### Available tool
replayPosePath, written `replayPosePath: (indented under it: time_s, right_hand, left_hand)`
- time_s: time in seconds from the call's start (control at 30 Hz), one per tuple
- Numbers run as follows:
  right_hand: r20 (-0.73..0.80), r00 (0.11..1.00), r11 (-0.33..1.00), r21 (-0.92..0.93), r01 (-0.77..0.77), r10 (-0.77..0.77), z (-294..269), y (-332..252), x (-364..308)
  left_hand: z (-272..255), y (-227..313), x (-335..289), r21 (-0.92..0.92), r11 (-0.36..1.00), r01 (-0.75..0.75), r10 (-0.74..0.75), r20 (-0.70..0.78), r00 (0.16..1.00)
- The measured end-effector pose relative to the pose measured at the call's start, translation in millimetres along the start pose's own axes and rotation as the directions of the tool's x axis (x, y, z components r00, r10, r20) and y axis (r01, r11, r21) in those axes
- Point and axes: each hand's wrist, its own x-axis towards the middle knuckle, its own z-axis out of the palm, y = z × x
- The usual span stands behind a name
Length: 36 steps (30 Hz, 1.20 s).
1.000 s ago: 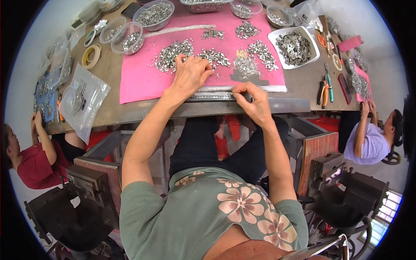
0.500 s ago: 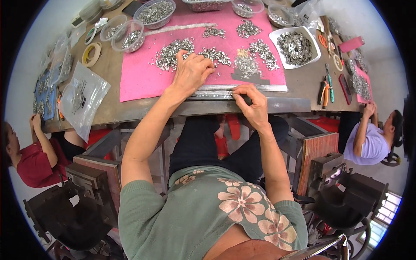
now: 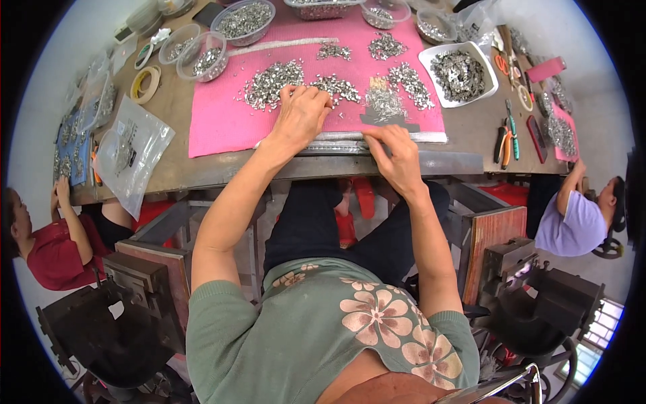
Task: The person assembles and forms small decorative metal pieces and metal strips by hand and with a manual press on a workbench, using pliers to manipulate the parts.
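My left hand (image 3: 303, 116) reaches over the pink mat (image 3: 222, 128), its fingers bent down at the near edge of a heap of small silvery metal pieces (image 3: 274, 82). Whatever its fingertips pinch is hidden. Along the table's front edge lies a narrow metal strip (image 3: 333, 147) with a channel. At the strip's right part is my right hand (image 3: 396, 151), fingers curled and tips down on it; anything small between them cannot be made out. Beyond this hand lies a pile of thin silvery pins (image 3: 385, 102) by a dark grey flat piece (image 3: 397, 126).
More metal pieces fill a white square bowl (image 3: 425, 62) at right and clear tubs (image 3: 222, 66) at back left. Pliers (image 3: 500, 143) and a dark red phone-shaped object (image 3: 536, 138) lie right; a tape roll (image 3: 144, 85) and plastic bag (image 3: 145, 145) left. Co-workers sit either side.
My right hand's fingers have turned over and lie flatter on the strip. My left hand has moved slightly to the right, its fingertips still down by the heap.
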Motion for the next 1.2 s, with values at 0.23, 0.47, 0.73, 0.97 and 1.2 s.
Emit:
replayPosePath:
  time_s: [0.23, 0.47, 0.73, 0.97, 1.2]
  right_hand:
    - [0.019, 0.996, 0.981, -0.172, 0.086, -0.084, 47.2, 17.5, 49.2]
    - [0.087, 0.99, 0.994, -0.021, -0.106, 0.108, 30.1, 8.1, 42.4]
    - [0.07, 0.973, 0.933, 0.275, -0.232, 0.222, 8.7, -7.6, -6.4]
    - [-0.051, 0.996, 0.985, 0.16, -0.059, 0.068, 13.9, -10.0, -10.8]
    - [-0.047, 0.999, 0.999, 0.049, 0.02, -0.018, 11.2, -13.0, -10.9]
  left_hand:
    - [4.3, 4.4, -0.1, -0.033, 0.999, 0.008, -0.01, -0.051, 0.999]
    - [-10.6, 28.7, -15.3, -0.354, 0.927, 0.126, -0.124, 0.028, 0.992]
    - [-6.6, 66.5, -33.0, -0.355, 0.932, 0.075, -0.097, -0.045, 0.994]
    - [-0.8, 70.2, -34.4, -0.305, 0.951, 0.052, -0.08, -0.079, 0.994]
    - [0.6, 72.0, -34.8, -0.277, 0.96, 0.034, -0.061, -0.088, 0.994]
